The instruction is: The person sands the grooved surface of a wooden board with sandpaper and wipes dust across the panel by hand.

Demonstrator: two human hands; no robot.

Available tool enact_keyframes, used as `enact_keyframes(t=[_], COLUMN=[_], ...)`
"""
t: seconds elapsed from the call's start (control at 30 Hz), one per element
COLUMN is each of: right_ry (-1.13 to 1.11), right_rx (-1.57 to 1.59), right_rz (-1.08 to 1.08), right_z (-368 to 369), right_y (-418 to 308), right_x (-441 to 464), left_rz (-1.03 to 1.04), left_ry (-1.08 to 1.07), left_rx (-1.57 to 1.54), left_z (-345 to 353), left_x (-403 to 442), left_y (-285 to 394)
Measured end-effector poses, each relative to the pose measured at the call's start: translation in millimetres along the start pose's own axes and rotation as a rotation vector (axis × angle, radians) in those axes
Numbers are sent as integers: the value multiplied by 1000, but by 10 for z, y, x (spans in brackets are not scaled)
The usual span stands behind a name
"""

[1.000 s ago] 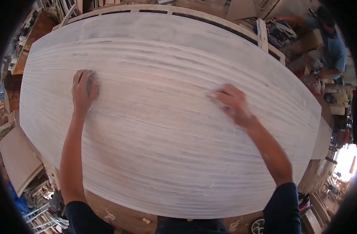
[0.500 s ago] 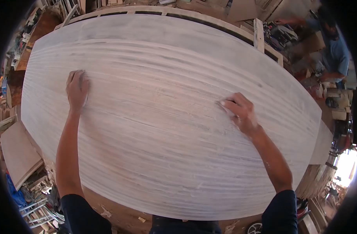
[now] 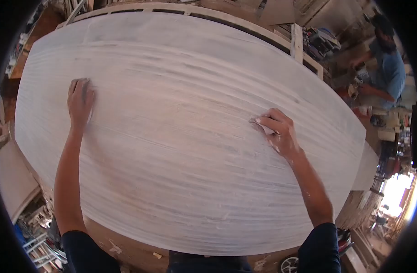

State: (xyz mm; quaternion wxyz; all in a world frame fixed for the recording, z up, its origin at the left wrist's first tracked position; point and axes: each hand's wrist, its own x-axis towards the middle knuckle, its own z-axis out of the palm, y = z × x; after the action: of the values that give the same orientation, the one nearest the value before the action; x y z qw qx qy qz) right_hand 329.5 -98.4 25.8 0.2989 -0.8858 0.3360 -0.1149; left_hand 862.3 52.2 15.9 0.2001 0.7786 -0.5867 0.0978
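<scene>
A large white panel (image 3: 185, 150), streaked with white powder and grey bands, spreads out in front of me. On its left part rests my left hand (image 3: 81, 102), fingers bent and pressed together; whatever lies beneath the palm is hidden, though a pale edge shows along its right side. A dark smudge marks the back of those fingers. Right of the middle, my right hand (image 3: 281, 132) pinches a small folded piece of sandpaper (image 3: 259, 125) between thumb and fingers, against the panel's surface. White dust coats this hand and its wrist.
A wooden frame (image 3: 296, 43) runs behind the panel's far edge. At the right, a co-worker in a blue shirt (image 3: 390, 73) holds something small in both hands. Boards (image 3: 15, 175) lean at the left, near a metal rack (image 3: 37, 250). A spoked wheel (image 3: 289, 265) shows below.
The whole view has shifted, so the panel sits farther left. My right hand has moved slightly rightward over the panel; my left stays about put. The co-worker's hands have come together.
</scene>
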Motion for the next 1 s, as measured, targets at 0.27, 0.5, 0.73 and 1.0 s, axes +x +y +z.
enact_keyframes(t=[0.27, 0.5, 0.73, 1.0], right_ry=[144, 207, 202, 321], right_rx=[93, -47, 135, 128], right_rz=[-278, -142, -219, -462], right_z=[548, 168, 1356, 2252], right_y=[-602, -262, -1607, -2510], right_x=[890, 303, 2049, 3310], left_rz=[-29, 13, -21, -277], left_ry=[19, 73, 55, 100], left_rx=[-5, 15, -106, -121], left_z=[23, 97, 86, 124], left_x=[21, 12, 36, 33], left_y=[-39, -131, -195, -272])
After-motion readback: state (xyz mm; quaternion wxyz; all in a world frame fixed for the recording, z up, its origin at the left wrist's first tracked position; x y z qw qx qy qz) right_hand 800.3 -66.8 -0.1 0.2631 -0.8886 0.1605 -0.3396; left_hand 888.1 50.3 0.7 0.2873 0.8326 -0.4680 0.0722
